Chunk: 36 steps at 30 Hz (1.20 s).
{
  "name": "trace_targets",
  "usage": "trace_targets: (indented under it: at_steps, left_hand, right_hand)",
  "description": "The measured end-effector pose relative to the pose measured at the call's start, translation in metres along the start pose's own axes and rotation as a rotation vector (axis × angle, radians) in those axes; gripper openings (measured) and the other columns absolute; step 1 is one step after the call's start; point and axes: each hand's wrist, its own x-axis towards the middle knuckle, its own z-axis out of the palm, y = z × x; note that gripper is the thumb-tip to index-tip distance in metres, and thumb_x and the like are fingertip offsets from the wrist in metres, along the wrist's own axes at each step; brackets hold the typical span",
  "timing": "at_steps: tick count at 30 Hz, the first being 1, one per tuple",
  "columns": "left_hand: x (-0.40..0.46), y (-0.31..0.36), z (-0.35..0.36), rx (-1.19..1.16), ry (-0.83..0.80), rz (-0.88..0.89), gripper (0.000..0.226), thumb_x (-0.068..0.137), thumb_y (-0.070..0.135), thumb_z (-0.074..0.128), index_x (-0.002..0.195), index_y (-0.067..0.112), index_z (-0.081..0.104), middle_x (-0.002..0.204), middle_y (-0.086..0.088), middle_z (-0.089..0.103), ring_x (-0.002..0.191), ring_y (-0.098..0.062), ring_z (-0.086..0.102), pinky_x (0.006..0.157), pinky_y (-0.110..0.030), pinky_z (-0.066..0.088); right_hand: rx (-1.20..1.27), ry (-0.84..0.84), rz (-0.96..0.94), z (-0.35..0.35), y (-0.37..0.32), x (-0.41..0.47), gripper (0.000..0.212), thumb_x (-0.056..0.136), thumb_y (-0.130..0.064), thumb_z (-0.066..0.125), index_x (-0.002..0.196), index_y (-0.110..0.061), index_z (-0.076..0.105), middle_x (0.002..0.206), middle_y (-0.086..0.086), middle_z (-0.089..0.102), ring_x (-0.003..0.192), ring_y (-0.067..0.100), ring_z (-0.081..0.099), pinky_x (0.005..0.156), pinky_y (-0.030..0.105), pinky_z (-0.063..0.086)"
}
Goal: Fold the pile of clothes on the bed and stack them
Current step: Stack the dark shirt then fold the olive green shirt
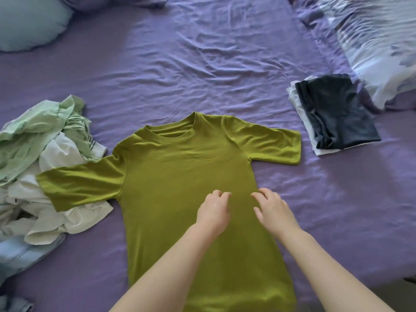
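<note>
An olive-green T-shirt [180, 176] lies spread flat, front up, on the purple bed sheet [202, 64], both sleeves out. My left hand [213, 210] rests on the shirt's middle with fingers loosely curled, holding nothing. My right hand [273, 212] hovers at the shirt's right side edge, fingers relaxed and bent. An unfolded pile of clothes [40, 176], light green and white, sits at the left, partly under the shirt's left sleeve. A stack of folded clothes [333, 113], dark navy on top of white, lies at the right.
A light blue garment [20, 255] lies below the pile at the left edge. A pale blue pillow [29, 21] is at the top left. A patterned duvet [382, 41] is bunched at the top right.
</note>
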Motion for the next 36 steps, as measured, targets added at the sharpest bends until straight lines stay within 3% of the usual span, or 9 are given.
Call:
trace_targets:
  at_steps: [7,12,19,22,25,28,30,32,36]
  left_hand:
    - [0.049,0.027,-0.022,0.053,-0.008,0.053,0.048,0.096,0.013,0.038,0.144,0.020,0.034,0.138,-0.006,0.038,0.121,-0.025,0.038,0.085,-0.038,0.045]
    - [0.089,0.049,-0.026,0.166,-0.046,0.087,0.060,0.093,0.005,0.040,0.148,0.022,0.023,0.157,-0.009,0.012,0.143,-0.029,0.014,0.104,-0.040,0.036]
    - [0.147,0.070,-0.036,0.341,-0.011,0.066,0.078,0.089,-0.001,0.044,0.152,0.023,0.005,0.160,-0.006,-0.005,0.147,-0.029,-0.004,0.116,-0.048,0.015]
    - [0.172,0.071,-0.038,0.447,-0.042,0.090,0.071,0.096,0.008,0.040,0.152,0.025,0.000,0.160,-0.005,-0.008,0.147,-0.029,-0.010,0.115,-0.055,0.010]
    - [0.193,0.069,-0.037,0.483,-0.091,0.070,0.073,0.098,0.035,0.045,0.151,0.030,-0.005,0.160,-0.004,-0.012,0.145,-0.032,-0.014,0.112,-0.062,0.005]
    - [0.205,0.067,-0.041,0.532,-0.102,0.048,0.085,0.091,0.050,0.051,0.149,0.037,-0.010,0.159,-0.002,-0.016,0.145,-0.034,-0.016,0.109,-0.067,0.001]
    - [0.209,0.070,-0.046,0.545,-0.104,0.019,0.091,0.087,0.054,0.055,0.149,0.039,-0.010,0.159,0.000,-0.016,0.145,-0.035,-0.016,0.109,-0.067,0.000]
    - [0.205,0.078,-0.050,0.493,-0.102,-0.031,0.090,0.087,0.048,0.059,0.150,0.038,-0.005,0.160,0.000,-0.013,0.145,-0.034,-0.014,0.110,-0.065,0.000]
    - [0.183,0.094,-0.042,-0.023,0.224,-0.074,0.053,0.092,0.034,0.055,0.142,0.027,0.039,0.153,-0.005,0.028,0.142,-0.026,0.019,0.115,-0.042,0.021]
  right_hand:
    - [-0.036,0.005,0.010,-0.034,0.018,0.057,0.042,0.094,-0.027,0.046,0.136,-0.022,0.042,0.141,0.001,0.037,0.128,0.024,0.036,0.097,0.037,0.036]
    - [-0.090,0.004,-0.004,-0.048,0.054,0.105,0.044,0.097,-0.025,0.042,0.141,-0.022,0.037,0.151,0.005,0.027,0.139,0.023,0.022,0.105,0.039,0.033]
    - [-0.219,-0.041,0.046,-0.068,0.109,0.158,0.066,0.095,-0.004,0.034,0.150,-0.021,0.002,0.159,0.007,0.002,0.145,0.027,0.002,0.115,0.041,0.018]
    - [-0.290,-0.105,0.014,-0.076,0.127,0.177,0.075,0.095,-0.020,0.045,0.150,-0.020,-0.007,0.159,0.007,-0.004,0.145,0.029,0.000,0.115,0.042,0.017]
    - [-0.350,-0.132,0.024,-0.081,0.135,0.187,0.093,0.088,-0.046,0.057,0.149,-0.017,-0.007,0.157,0.010,0.010,0.140,0.030,0.020,0.107,0.041,0.028]
    - [-0.431,-0.002,0.014,-0.084,0.136,0.189,0.083,0.080,-0.054,0.062,0.142,-0.014,0.024,0.131,0.006,0.049,0.118,0.026,0.046,0.092,0.037,0.036]
    - [-0.315,0.059,-0.015,-0.087,0.137,0.189,0.045,0.082,-0.045,0.063,0.114,-0.017,0.049,0.111,0.004,0.059,0.109,0.027,0.050,0.085,0.037,0.036]
    - [0.043,0.083,0.000,-0.092,0.135,0.184,0.018,0.083,-0.029,0.064,0.092,-0.016,0.056,0.097,0.007,0.059,0.100,0.030,0.051,0.080,0.036,0.037]
    - [0.463,0.085,0.096,-0.101,0.115,0.170,0.022,0.088,-0.025,0.058,0.084,-0.014,0.040,0.080,0.007,0.056,0.084,0.032,0.054,0.066,0.038,0.037]
